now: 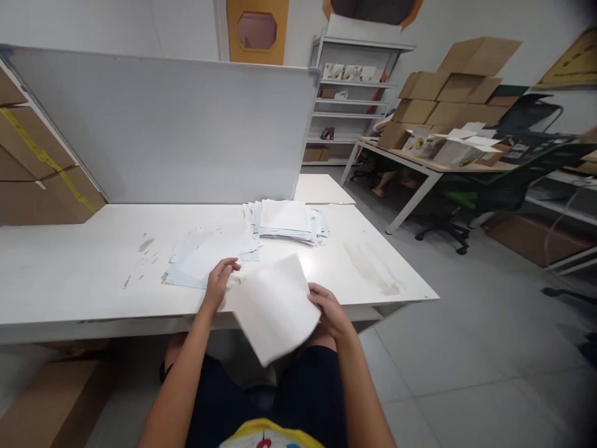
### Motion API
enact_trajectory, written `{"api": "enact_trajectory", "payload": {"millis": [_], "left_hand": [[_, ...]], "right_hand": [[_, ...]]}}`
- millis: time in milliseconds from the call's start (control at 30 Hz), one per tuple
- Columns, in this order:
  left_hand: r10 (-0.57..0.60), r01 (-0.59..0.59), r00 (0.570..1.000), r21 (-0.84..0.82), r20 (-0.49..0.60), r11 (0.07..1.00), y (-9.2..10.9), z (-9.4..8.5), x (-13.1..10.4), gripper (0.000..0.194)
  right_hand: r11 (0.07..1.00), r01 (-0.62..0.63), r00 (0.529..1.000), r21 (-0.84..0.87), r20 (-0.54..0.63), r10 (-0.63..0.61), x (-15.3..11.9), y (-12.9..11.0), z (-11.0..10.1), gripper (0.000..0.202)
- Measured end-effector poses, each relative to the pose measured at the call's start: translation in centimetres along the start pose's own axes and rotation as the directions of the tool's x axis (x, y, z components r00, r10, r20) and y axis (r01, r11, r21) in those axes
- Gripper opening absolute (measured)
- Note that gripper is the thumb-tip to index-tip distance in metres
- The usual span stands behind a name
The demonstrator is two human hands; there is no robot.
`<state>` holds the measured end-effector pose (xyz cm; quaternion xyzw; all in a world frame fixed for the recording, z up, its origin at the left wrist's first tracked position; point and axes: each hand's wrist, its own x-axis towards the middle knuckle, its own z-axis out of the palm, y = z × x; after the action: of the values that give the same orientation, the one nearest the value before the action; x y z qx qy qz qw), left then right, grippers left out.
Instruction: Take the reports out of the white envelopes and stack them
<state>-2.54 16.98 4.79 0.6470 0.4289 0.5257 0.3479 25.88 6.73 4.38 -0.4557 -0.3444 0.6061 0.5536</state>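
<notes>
Paper [277,311] slants on the near side of the stack [285,216], right edge pinched in the right hand [330,311], left hand [219,281] half-curled by its left corner, any hold there unclear.

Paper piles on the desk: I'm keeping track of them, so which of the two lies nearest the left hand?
The low, spread-out pile, beside the left hand; the other, the taller stack, is farther back and to the right.
</notes>
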Motion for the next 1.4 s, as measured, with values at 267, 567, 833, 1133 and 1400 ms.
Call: {"api": "enact_trajectory", "payload": {"millis": [267,567,833,1133,1400], "left_hand": [[0.140,-0.336,0.876,0.376,0.461,0.863,0.6,1.3,-0.3,0.031],[0.269,-0.643,0.667,0.354,0.695,0.679,1.5,1.8,-1.0,0.046],[0.269,-0.722,0.524,0.254,0.808,0.644,1.5,1.9,-0.8,0.042],[0.298,-0.734,0.578,0.324,0.760,0.597,0.9,1.7,-0.9,0.056],[0.235,-0.714,0.536,0.287,0.811,0.638,1.5,1.7,-0.5,0.055]], "right_hand": [[0.962,-0.054,0.972,-0.269,-0.234,-0.011,-4.6,2.1,-4.4,0.030],[0.936,-0.048,0.961,-0.350,-0.271,-0.052,-5.0,2.4,-5.7,0.040],[0.951,-0.014,0.941,-0.310,-0.326,-0.092,-4.2,2.7,-6.3,0.039],[0.979,-0.033,0.858,-0.200,-0.508,-0.075,-4.4,2.9,-5.0,0.039],[0.988,0.006,0.827,-0.157,-0.554,-0.094,-4.4,2.5,-5.5,0.040]]}}
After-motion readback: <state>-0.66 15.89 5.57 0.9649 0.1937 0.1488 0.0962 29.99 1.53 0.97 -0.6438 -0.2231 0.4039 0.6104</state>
